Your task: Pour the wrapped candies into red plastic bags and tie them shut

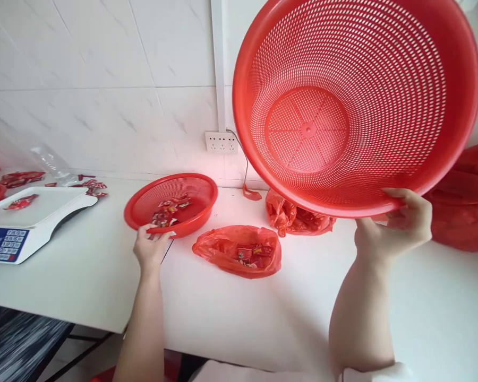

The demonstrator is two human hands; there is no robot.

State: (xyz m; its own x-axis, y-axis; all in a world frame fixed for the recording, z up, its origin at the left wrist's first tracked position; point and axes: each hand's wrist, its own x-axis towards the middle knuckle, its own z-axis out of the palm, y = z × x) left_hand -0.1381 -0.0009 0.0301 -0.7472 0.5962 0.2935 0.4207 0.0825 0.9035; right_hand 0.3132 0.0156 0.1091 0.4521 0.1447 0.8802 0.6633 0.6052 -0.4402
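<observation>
With my right hand [398, 228] I grip the rim of a large red plastic colander [308, 130], raised off the table and tilted so its bare inside faces me. My left hand [151, 246] pinches the near rim of a smaller red basket [199, 193] on the table. Several small red-wrapped packets [169, 212] lie inside that basket. Between my arms an open red plastic bag [219, 244] rests on the table, with more small wrapped packets [255, 253] in it.
A white digital scale [40, 212] at the left carries one red packet [22, 202]. Behind it are loose packets and a clear plastic bottle [51, 164]. Another red bag [290, 215] sits below the colander, and a big red bag [466, 212] at right. A socket strip [221, 142] is on the wall.
</observation>
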